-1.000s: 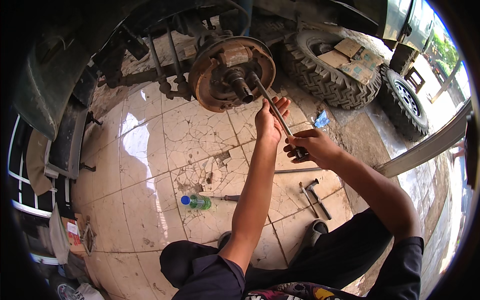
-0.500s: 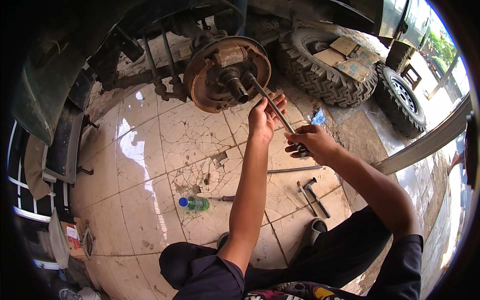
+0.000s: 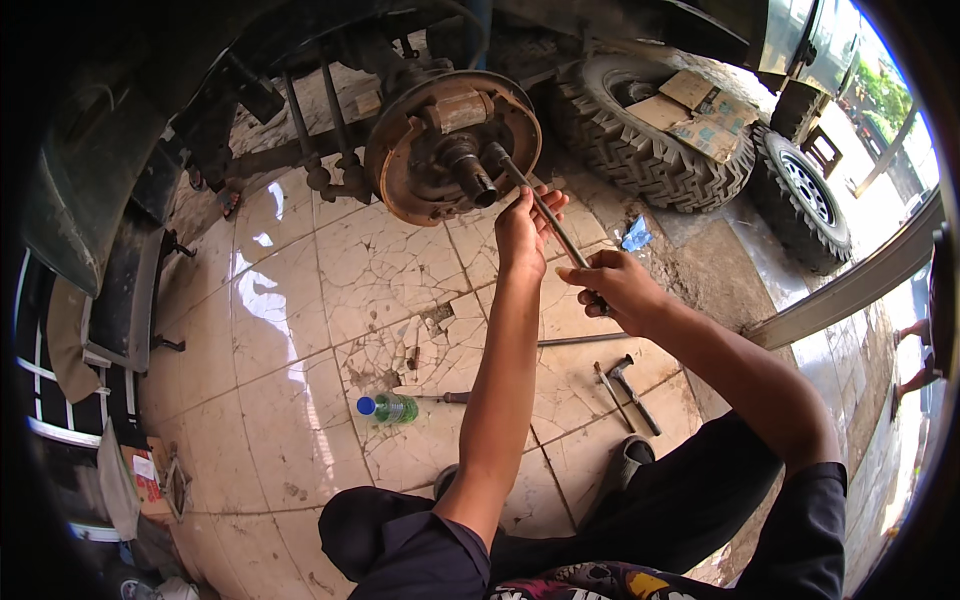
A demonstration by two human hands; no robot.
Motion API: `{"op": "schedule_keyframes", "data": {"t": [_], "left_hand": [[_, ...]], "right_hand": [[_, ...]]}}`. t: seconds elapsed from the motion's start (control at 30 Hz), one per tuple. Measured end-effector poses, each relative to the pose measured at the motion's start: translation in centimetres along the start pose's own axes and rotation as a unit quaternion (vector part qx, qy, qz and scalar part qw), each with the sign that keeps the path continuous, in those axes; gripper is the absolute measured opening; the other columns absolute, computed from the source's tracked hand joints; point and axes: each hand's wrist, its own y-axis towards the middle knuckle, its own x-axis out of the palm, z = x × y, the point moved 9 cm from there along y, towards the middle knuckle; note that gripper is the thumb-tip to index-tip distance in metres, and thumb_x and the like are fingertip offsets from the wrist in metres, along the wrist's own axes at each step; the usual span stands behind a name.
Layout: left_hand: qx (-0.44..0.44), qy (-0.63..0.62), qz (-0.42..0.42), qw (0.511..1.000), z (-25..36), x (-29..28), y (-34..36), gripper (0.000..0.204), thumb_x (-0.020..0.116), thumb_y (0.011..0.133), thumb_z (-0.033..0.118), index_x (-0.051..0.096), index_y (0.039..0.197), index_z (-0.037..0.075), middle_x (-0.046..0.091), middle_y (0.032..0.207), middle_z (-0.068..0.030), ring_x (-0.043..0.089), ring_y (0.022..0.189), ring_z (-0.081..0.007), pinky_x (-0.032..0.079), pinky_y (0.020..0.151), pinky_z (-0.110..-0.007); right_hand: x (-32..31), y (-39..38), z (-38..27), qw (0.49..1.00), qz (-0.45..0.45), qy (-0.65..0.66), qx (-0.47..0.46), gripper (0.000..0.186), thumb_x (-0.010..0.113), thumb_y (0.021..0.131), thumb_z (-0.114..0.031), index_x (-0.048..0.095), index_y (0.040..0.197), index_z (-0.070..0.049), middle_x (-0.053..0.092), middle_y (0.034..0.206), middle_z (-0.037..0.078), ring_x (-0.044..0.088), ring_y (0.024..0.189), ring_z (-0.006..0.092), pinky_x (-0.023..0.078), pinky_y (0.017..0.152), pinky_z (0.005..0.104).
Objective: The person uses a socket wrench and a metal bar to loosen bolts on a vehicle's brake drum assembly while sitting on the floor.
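Fingers of the left hand spread behind a long grey metal bar; the right hand curls round its lower end; the upper meets a rusty round brake plate near the right edge.

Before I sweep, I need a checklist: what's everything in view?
brake assembly: 1, rusty brown, top centre
metal bar: 1, grey, sloping down-right from that assembly
big tyre: 1, black, upper right
cardboard: several, brown, on that tyre
smaller wheel: 1, black, far right
curved panel: 1, dark green, upper left
crumpled scrap: 1, blue, below big tyre
bottle: 1, green, blue cap, on floor
screwdriver-like tool: 1, dark handle, right of bottle
hammer: 1, dark, floor, right of centre
thin rod: 1, brown, left of hammer
floor bar: 1, dark, above rod
floor tiles: many, cream, cracked
Edges: too unclear to list
shoes: 2, dark, bottom centre
left hand: 1, bare, fingers extended at bar's middle
right hand: 1, bare, gripping bar's lower end
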Motion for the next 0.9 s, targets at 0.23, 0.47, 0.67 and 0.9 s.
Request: {"op": "schedule_keyframes", "data": {"t": [0.23, 0.47, 0.67, 0.9], "left_hand": [[-0.046, 0.015, -0.007, 0.999, 0.2, 0.1, -0.7, 0.028, 0.049, 0.095, 0.029, 0.058, 0.105, 0.004, 0.064, 0.101, -0.0072, 0.059, 0.096, -0.0194, 0.049, 0.083, -0.039], [0.041, 0.008, 0.097, 0.994, 1.3, -1.4, -0.2, 0.017, 0.059, 0.090, 0.019, 0.061, 0.101, 0.007, 0.057, 0.086, -0.0024, 0.055, 0.081, -0.0154, 0.051, 0.072, -0.037], [0.001, -0.004, 0.007, 1.000, 0.7, -2.5, 1.0, 0.020, 0.054, 0.092, 0.022, 0.060, 0.102, 0.006, 0.061, 0.094, -0.0069, 0.057, 0.085, -0.0165, 0.050, 0.073, -0.038], [0.038, 0.053, 0.034, 0.997, 1.4, -0.2, -0.2, 0.018, 0.053, 0.093, 0.020, 0.055, 0.105, 0.007, 0.066, 0.095, -0.0109, 0.061, 0.080, -0.0178, 0.051, 0.074, -0.038]], "right_hand": [[0.5, 0.5, 0.3, 0.994, -0.059, 0.090, 0.006, 0.023, 0.065, 0.087, -0.019, 0.058, 0.089, 0.003, 0.057, 0.076, 0.007, 0.052, 0.062, 0.0119, 0.042, 0.048, 0.0269], [0.8, 0.7, 0.1, 0.999, -0.032, 0.004, -0.012, 0.024, 0.065, 0.087, -0.020, 0.058, 0.087, 0.004, 0.059, 0.079, 0.010, 0.059, 0.067, 0.0147, 0.049, 0.051, 0.0280], [1.3, 0.3, -0.1, 0.993, -0.052, 0.104, 0.001, 0.026, 0.066, 0.086, -0.021, 0.058, 0.087, 0.003, 0.059, 0.077, 0.011, 0.058, 0.060, 0.0159, 0.048, 0.048, 0.0274], [0.6, 0.7, -1.1, 0.997, 0.007, 0.027, -0.078, 0.024, 0.063, 0.088, -0.018, 0.058, 0.095, 0.004, 0.057, 0.075, 0.009, 0.057, 0.061, 0.0148, 0.046, 0.047, 0.0287]]}}
